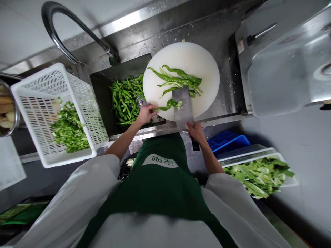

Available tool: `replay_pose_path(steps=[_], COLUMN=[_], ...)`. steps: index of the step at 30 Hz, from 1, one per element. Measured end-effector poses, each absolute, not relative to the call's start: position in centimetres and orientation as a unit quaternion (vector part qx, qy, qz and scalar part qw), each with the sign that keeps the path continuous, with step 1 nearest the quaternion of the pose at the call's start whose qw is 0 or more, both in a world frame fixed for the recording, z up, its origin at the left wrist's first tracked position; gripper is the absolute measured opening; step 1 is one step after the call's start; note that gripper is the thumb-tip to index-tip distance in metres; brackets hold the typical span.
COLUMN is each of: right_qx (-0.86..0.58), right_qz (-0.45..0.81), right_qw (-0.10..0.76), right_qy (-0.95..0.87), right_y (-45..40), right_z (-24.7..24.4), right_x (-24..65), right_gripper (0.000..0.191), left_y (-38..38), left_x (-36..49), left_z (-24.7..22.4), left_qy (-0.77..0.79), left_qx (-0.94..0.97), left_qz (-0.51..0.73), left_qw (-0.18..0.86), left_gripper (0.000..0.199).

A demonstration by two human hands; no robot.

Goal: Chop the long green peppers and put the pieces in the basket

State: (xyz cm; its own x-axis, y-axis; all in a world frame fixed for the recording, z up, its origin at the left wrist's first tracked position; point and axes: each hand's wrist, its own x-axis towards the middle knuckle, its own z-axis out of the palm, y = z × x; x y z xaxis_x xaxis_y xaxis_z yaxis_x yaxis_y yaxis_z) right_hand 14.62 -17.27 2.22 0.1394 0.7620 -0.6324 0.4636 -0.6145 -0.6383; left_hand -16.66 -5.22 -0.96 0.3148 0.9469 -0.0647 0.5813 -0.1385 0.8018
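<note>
My right hand (197, 132) is closed around the black handle of a cleaver (183, 112), whose broad blade lies over the near part of a round white cutting board (207, 65). In my left hand (147, 113), at the board's left edge, the thin tip of a green chili pepper (168, 104) is pinched between the fingers. The pepper's other end reaches the cleaver blade. Just beyond the blade, several long green peppers (178, 78) lie on the board. Left of the board, a heap of green peppers (127, 94) fills part of the sink (102, 100).
A curved faucet (74, 17) arches over the sink. To the left stands a white plastic basket (49, 155) with cut greens (71, 131). Low on the right are a blue crate (224, 140) and a basket of leafy vegetables (261, 174). A metal machine (279, 79) stands right of the board.
</note>
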Motion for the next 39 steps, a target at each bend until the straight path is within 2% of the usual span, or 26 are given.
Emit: replay_pose_path(steps=[5, 10, 13, 16, 18, 22, 26, 32, 39], right_qx=[-0.773, -0.811, -0.816, -0.808, -0.796, -0.77, -0.747, -0.733, -0.757], right_qz=[0.426, 0.31, 0.262, 0.231, 0.225, 0.237, 0.248, 0.264, 0.271], right_qw=[0.143, 0.152, 0.106, 0.02, -0.037, -0.12, -0.172, -0.183, -0.182], right_qy=[-0.448, -0.473, -0.504, -0.542, -0.56, -0.58, -0.592, -0.6, -0.565], right_y=[-16.8, -16.8, -17.0, -17.7, -18.4, -20.0, -21.0, -21.8, -23.2], right_z=[5.6, 8.3, 9.5, 10.4, 11.0, 11.8, 12.1, 11.8, 10.7], right_x=[16.3, 17.6, 18.0, 18.3, 18.6, 18.8, 18.4, 18.7, 20.4], right_gripper=[0.03, 0.036, 0.035, 0.031, 0.03, 0.03, 0.031, 0.029, 0.031], left_y=[-6.9, -9.1, -9.7, -8.1, -5.9, -1.5, 0.2, -0.5, -1.3], left_x=[-16.7, -13.8, -12.0, -11.5, -11.7, -11.2, -9.0, -7.7, -9.6], left_z=[-0.7, -0.5, 0.3, 1.6, 2.1, 1.6, 0.3, -0.3, 1.7], left_qy=[0.59, 0.637, 0.611, 0.583, 0.527, 0.375, 0.352, 0.403, 0.366], left_qx=[0.689, 0.666, 0.682, 0.7, 0.743, 0.839, 0.861, 0.846, 0.846], left_qz=[0.267, 0.294, 0.289, 0.311, 0.315, 0.24, 0.206, 0.194, 0.195], left_qw=[0.326, 0.255, 0.281, 0.272, 0.269, 0.312, 0.305, 0.29, 0.337], left_gripper=[0.015, 0.014, 0.021, 0.025, 0.027, 0.026, 0.024, 0.029, 0.025])
